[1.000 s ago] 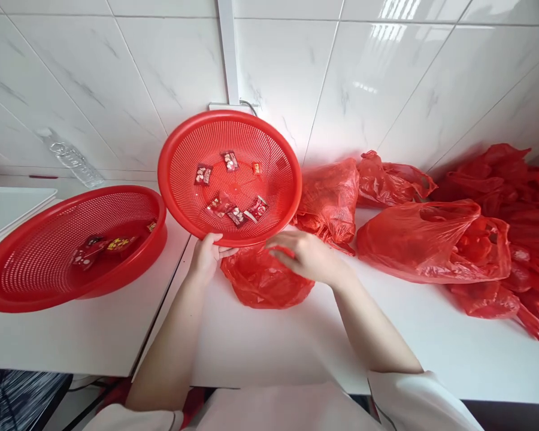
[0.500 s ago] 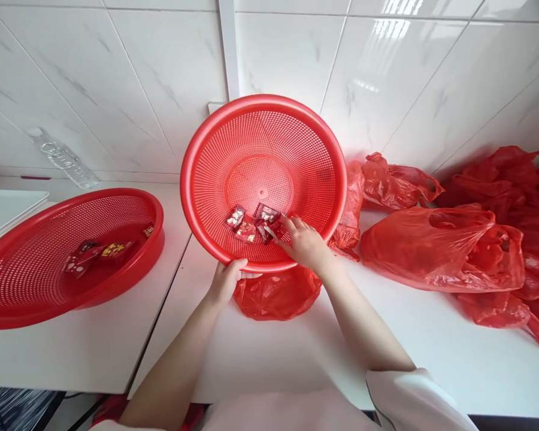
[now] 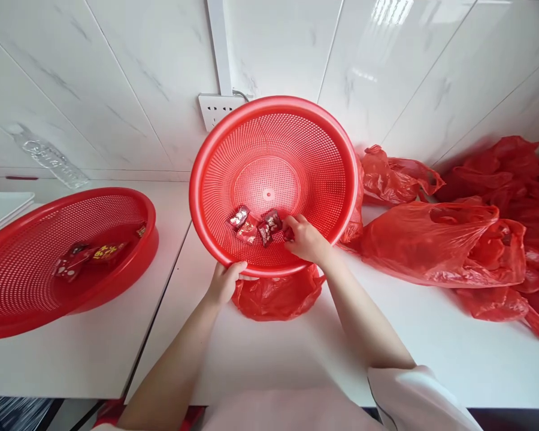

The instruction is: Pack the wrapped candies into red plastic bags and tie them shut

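Note:
A round red plastic basket [image 3: 273, 129] with perforated walls is tilted toward me over the table. My left hand [image 3: 224, 281] grips its near rim, thumb on top and fingers underneath. Several small wrapped candies [image 3: 247, 229] in red and dark packets lie in the lower part of the basket. Inside it, right of these packets, my right hand [image 3: 306, 239] is closed on a red candy packet [image 3: 288, 232], mostly covered by the fingers. Beneath the near rim, a red plastic bag [image 3: 278, 296] shows on the table, partly hidden by the basket.
A second red basket [image 3: 150, 233] holding a few packets leans at the left. Filled red bags [image 3: 431, 245] are heaped at the right. By the wall are a clear plastic bottle [image 3: 54, 158] and a socket strip [image 3: 213, 111]. A seam crosses the white table [image 3: 233, 359].
My right hand has drawn a packet rightward, away from the others, and its fingers have closed around it. The basket has shifted slightly right and the view has moved a little.

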A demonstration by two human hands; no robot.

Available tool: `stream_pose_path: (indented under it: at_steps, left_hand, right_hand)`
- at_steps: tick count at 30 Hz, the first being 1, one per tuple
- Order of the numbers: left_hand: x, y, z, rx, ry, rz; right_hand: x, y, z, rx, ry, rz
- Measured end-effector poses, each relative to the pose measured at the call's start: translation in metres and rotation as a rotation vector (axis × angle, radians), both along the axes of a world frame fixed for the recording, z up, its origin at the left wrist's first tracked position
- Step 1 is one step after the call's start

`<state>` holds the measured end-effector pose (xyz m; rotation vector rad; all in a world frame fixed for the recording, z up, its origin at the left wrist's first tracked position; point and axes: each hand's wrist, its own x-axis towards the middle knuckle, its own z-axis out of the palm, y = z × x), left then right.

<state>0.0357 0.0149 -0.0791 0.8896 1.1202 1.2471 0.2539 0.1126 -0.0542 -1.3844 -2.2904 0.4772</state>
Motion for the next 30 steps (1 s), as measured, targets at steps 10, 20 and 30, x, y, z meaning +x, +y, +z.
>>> stream_pose_path:
  at_steps: [10,20,30]
  left_hand:
    - [-0.013,0.014,-0.002,0.047,-0.057,0.211]
    - [-0.023,0.022,-0.004,0.129,-0.086,0.355]
    - [-0.019,0.019,-0.012,0.105,-0.063,0.264]
  right_hand:
    - [0.011,-0.003,0.026,-0.717,0.995,0.268]
    - [0.01,-0.013,0.035,-0.833,1.042,0.359]
    - [-0.009,-0.024,0.024,0.029,0.262,0.095]
